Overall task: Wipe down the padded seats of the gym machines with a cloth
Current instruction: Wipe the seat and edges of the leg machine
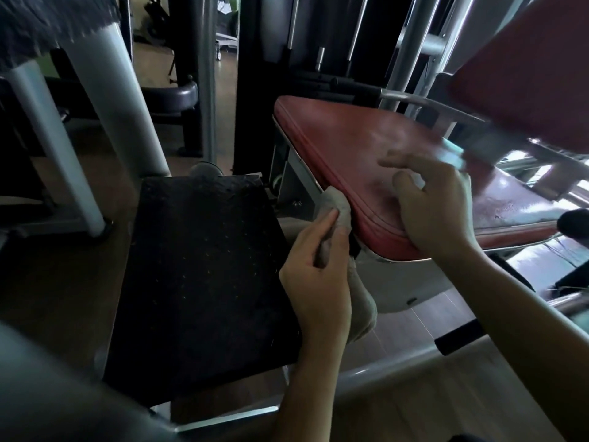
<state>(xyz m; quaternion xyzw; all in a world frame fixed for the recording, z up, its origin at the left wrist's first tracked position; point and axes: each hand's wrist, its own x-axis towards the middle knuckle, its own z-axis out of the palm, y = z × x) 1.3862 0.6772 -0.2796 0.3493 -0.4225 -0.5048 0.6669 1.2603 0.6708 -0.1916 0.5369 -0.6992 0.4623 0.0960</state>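
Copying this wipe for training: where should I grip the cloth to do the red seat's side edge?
Grip the cloth at its bunched middle, as the left hand does, coming from the left of the red seat. That leaves a wad above the thumb against the seat's piped edge, and the loose tail hangs below the hand.

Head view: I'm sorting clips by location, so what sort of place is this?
Probably a gym: a red padded seat, a worn black pad beside it, and steel guide rods behind.

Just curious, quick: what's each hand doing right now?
Left hand: grips the cloth against the red seat.
Right hand: open, resting on that seat.
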